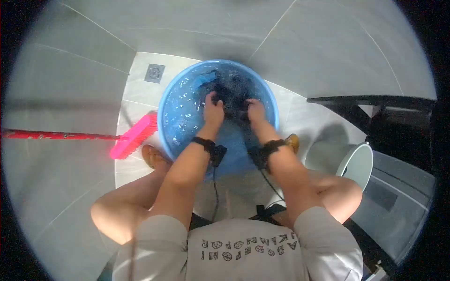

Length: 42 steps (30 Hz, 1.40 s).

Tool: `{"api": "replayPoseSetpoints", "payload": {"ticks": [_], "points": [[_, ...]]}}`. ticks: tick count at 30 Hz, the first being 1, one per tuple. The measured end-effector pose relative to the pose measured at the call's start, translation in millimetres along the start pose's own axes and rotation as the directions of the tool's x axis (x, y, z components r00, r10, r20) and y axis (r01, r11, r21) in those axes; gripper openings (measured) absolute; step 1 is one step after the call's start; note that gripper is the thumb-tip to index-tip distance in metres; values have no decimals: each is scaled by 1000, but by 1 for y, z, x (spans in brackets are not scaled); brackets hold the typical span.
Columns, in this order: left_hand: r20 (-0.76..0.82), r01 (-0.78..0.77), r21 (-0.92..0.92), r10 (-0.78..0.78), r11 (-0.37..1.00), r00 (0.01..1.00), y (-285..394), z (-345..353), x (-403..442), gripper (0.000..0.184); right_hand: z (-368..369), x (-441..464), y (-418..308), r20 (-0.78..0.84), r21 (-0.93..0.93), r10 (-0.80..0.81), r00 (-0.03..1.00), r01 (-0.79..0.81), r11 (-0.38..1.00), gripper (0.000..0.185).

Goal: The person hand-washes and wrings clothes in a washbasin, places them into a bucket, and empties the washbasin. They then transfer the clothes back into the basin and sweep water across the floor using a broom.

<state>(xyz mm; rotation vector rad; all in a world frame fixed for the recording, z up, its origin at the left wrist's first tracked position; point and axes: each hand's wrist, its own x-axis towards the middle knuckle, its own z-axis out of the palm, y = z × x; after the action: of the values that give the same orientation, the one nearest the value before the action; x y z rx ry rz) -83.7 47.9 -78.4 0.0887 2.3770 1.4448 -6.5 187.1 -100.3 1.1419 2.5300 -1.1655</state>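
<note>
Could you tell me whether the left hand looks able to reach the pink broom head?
Probably yes: only the rim of the blue basin stands between the left hand, down at the dark cloth, and the broom head.

Large grey wall tiles [201,37] with thin seams surround a pale tiled floor [140,105], where a square metal floor drain [154,73] is set near the corner. A dark slatted rack [370,99] stands at the right wall; pale light catches the tiles.

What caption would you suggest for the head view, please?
Two hands hold dark cloth in a blue tub of water beside a pink broom.
</note>
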Motion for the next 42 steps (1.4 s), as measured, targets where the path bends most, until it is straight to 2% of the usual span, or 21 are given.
{"api": "replayPoseSetpoints", "payload": {"ticks": [1, 2, 4, 5, 7, 9, 11, 12, 13, 15, 17, 19, 20, 26, 29, 31, 35, 36, 37, 40, 42], "points": [[-2, -20, 13, 20, 1000, 1000, 17, -3, -8, 39, -38, -27, -45, 129, 402, 136, 982, -177, 898, 34], [50, 59, -337, -45, 940, 998, 34, -3, -17, 40, -66, -49, -79, 302, 701, 196, 933, -356, 617, 34], [333, 323, -792, -77, 519, 940, 73, -22, -39, 48, -73, -77, -113, 195, 775, 132, 972, -235, 587, 31], [337, 316, -788, -59, 528, 940, 88, -33, -47, 48, -77, -87, -124, 85, 822, 76, 993, -113, 558, 27], [581, 573, -803, -1, 162, 814, 112, -58, -65, 45, -96, -84, -117, 151, 834, -27, 988, -113, 540, 29], [600, 568, -778, 51, 268, 799, 119, -75, -84, 47, -104, -87, -115, 206, 846, -141, 968, -104, 522, 30], [429, 563, -683, -367, 465, 825, 122, -83, -91, 56, -106, -101, -126, 98, 707, -270, 958, 124, 696, 21], [474, 693, -603, -522, 394, 709, 128, -88, -94, 53, -104, -115, -133, 23, 703, -401, 916, 271, 658, 16], [477, 694, -593, -515, 409, 712, 114, -87, -87, 53, -117, -143, -150, 49, 692, -432, 900, 281, 665, 16], [726, 722, -674, -38, 156, 687, 68, -75, -66, 48, -122, -164, -158, 165, 796, -499, 851, 184, 576, 13], [614, 645, -741, -198, 189, 764, 86, -81, -86, 45, -113, -179, -161, 224, 895, -430, 875, -9, 446, 9], [473, 173, -686, 253, 707, 844, 55, -67, -64, 46, -91, -180, -154, -32, 819, -343, 939, 222, 530, 12], [480, 174, -684, 258, 709, 838, 58, -63, -66, 46, -81, -177, -149, -205, 655, -373, 905, 410, 635, 14], [669, 690, -710, -173, 139, 723, 44, -67, -88, 41, -34, -149, -130, -415, 236, -202, 887, 319, 918, 28], [437, 522, -770, -294, 366, 850, 61, -57, -110, 32, -56, -91, -106, -239, 107, -17, 971, 43, 993, 34], [383, 473, -806, -296, 355, 875, 59, -54, -104, 32, -66, -70, -94, -392, 61, -3, 920, 29, 998, 31], [232, 501, -663, -483, 557, 844, 59, -62, -71, 50, -93, -57, -81, -556, 134, 47, 830, 34, 990, 33], [3, 370, -222, -379, 902, 926, 46, -58, -63, 54, -90, -55, -76, -515, 94, -3, 857, 61, 994, 42], [-124, 188, 326, -155, 926, 980, 28, -55, -52, 57, -80, -53, -66, -510, 88, -6, 860, 59, 994, 42], [140, -72, 598, -15, 798, 990, 19, -41, -42, 72, -39, -53, -39, -159, -318, -152, 976, 95, 943, 58], [386, -196, 763, -191, 616, 903, 21, -27, -38, 77, -10, -57, -20, -94, -370, -140, 986, 96, 924, 54]]}}
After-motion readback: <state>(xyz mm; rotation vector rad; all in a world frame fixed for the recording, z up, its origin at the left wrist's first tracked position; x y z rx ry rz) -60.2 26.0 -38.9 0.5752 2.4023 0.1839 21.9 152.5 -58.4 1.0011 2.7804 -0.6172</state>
